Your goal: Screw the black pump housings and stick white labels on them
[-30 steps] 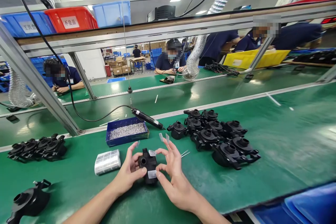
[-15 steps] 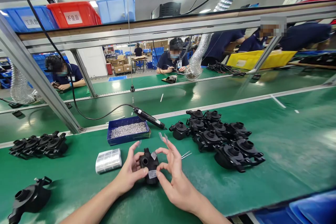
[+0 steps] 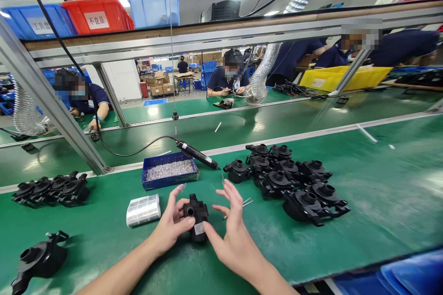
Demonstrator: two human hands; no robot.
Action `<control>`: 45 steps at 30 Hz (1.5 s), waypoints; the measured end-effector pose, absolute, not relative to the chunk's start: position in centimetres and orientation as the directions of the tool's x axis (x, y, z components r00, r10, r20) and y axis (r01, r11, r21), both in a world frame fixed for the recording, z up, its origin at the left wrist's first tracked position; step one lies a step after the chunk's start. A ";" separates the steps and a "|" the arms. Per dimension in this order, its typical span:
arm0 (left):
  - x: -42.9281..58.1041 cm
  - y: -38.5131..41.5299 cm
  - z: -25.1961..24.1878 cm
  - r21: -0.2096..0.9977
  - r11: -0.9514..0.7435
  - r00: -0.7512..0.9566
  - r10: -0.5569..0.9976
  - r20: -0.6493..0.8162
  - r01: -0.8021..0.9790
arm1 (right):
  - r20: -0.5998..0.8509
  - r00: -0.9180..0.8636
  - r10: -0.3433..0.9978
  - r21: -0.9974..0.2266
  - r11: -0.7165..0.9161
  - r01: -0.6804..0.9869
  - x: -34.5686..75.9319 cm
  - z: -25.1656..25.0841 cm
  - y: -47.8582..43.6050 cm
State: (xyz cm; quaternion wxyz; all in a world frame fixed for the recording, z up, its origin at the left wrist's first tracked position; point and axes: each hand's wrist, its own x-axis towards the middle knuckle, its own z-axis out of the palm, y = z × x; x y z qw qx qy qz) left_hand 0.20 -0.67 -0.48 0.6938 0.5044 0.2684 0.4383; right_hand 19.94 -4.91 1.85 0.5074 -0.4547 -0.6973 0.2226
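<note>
My left hand (image 3: 169, 227) is closed around a small black plastic housing (image 3: 200, 212) with a round port, its thumb along the near side. A pale sticker (image 3: 199, 228) lies on the housing's lower face. My right hand (image 3: 232, 239) touches the edge of this sticker with its thumb, while its other fingers are spread apart in the air. A clear strip seems to cling to a right fingertip, and another to the left index fingertip. Left of my hands is a roll of silvery stickers (image 3: 143, 210).
Behind my hands sits a blue tray (image 3: 169, 183) of small metal screws, with an electric screwdriver (image 3: 198, 154) hanging beside it. Several black housings (image 3: 278, 179) are grouped at right, others (image 3: 51, 189) at left. One housing (image 3: 39, 258) lies nearer. Co-workers sit across the bench.
My right thumb has pressed over the lower sticker, and the right fingers have opened away from the housing. The clear piece near the housing's top no longer shows there. A co-worker at left has reached forward.
</note>
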 end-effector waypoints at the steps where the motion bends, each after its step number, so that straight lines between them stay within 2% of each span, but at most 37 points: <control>1: 0.2 -0.7 -0.5 0.935 0.107 0.473 0.878 0.070 -0.337 | 0.455 -0.057 0.889 -0.803 0.437 0.404 19.8 1.7 -4.8; 3: 0.3 -0.9 -0.4 0.938 0.105 0.481 0.874 0.072 -0.332 | 0.389 -0.058 0.919 -0.828 0.377 0.416 19.3 1.4 -4.6; 7: 0.3 -1.3 -0.1 0.940 0.109 0.526 0.847 0.082 -0.322 | 0.391 -0.066 0.918 -0.789 0.371 0.490 18.4 1.0 -4.5; 12: 0.0 -1.2 0.3 0.924 0.177 0.608 0.791 0.072 -0.340 | 0.326 -0.090 0.941 -0.828 0.330 0.453 21.5 1.4 -4.1; 15: -0.3 -1.1 0.5 0.924 0.183 0.621 0.781 0.071 -0.335 | 0.447 0.040 0.893 -0.780 0.368 0.506 25.3 2.1 -3.6; 18: -0.8 -1.0 0.6 0.959 0.078 0.608 0.786 0.108 -0.271 | 0.664 0.187 0.724 -0.628 0.405 0.664 29.4 3.2 -3.1; 20: -1.4 -0.9 0.6 0.983 -0.044 0.575 0.806 0.140 -0.178 | 0.784 0.244 0.571 -0.483 0.314 0.818 32.1 3.6 -2.6; 22: -2.1 -0.6 0.4 0.978 -0.205 0.521 0.830 0.197 -0.043 | 0.823 0.262 0.504 -0.406 0.199 0.892 34.6 3.6 -2.0; 25: -3.3 0.1 0.2 0.871 -0.448 0.441 0.835 0.328 0.201 | 0.761 0.297 0.576 -0.476 0.186 0.859 37.6 2.9 -1.4; 29: -3.6 -0.2 0.9 0.603 -0.675 0.393 0.738 0.548 0.426 | 0.652 0.377 0.658 -0.635 0.202 0.746 39.0 2.6 -2.2; 32: -2.6 -1.5 1.3 0.407 -0.819 0.417 0.562 0.715 0.405 | 0.545 0.445 0.710 -0.758 0.192 0.623 37.3 3.6 -4.3; 34: -1.6 -2.5 1.0 0.335 -0.889 0.482 0.452 0.751 0.311 | 0.489 0.405 0.772 -0.799 0.210 0.564 34.8 4.5 -6.0; 39: 0.6 -3.6 -0.9 0.320 -0.944 0.687 0.284 0.669 0.079 | 0.257 0.180 0.950 -0.926 0.189 0.326 26.3 6.2 -8.3; 42: 0.9 -3.5 -1.5 0.369 -0.925 0.684 0.325 0.654 0.086 | 0.170 0.075 0.983 -0.973 0.155 0.172 22.1 6.2 -6.8; 45: 0.6 -3.4 -2.0 0.458 -0.880 0.613 0.433 0.660 0.128 | 0.165 0.020 0.986 -0.984 0.163 0.066 20.3 5.3 -4.4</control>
